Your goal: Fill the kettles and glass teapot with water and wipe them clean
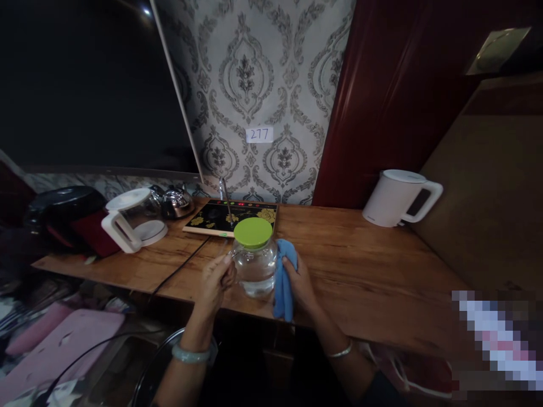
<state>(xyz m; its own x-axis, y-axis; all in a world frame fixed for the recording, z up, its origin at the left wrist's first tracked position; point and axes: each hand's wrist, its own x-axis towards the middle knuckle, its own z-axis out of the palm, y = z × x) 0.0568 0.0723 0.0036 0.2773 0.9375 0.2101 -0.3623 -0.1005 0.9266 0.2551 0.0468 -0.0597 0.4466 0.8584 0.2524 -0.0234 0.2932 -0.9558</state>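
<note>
A clear glass jug (pixel 254 268) with a green lid (pixel 253 232) is at the front of the wooden table, with clear liquid visible inside. My left hand (pixel 218 277) is closed at the jug's left side, fingers curled round what looks like its clear handle, mostly hidden by the hand. On the other side, my right hand (pixel 298 277) grips a folded blue cloth (pixel 283 294) and presses it against the glass. The cloth's lower end hangs down near the table edge.
Behind the jug lies a black induction cooktop (pixel 212 217) with gold flowers and a curved metal spout (pixel 223 192). To the left stand a steel kettle (pixel 177 202), a white-handled glass kettle (pixel 127 223) and a black-and-red appliance (pixel 70 217). A white electric kettle (pixel 394 198) stands right. A cable (pixel 178 271) crosses the table.
</note>
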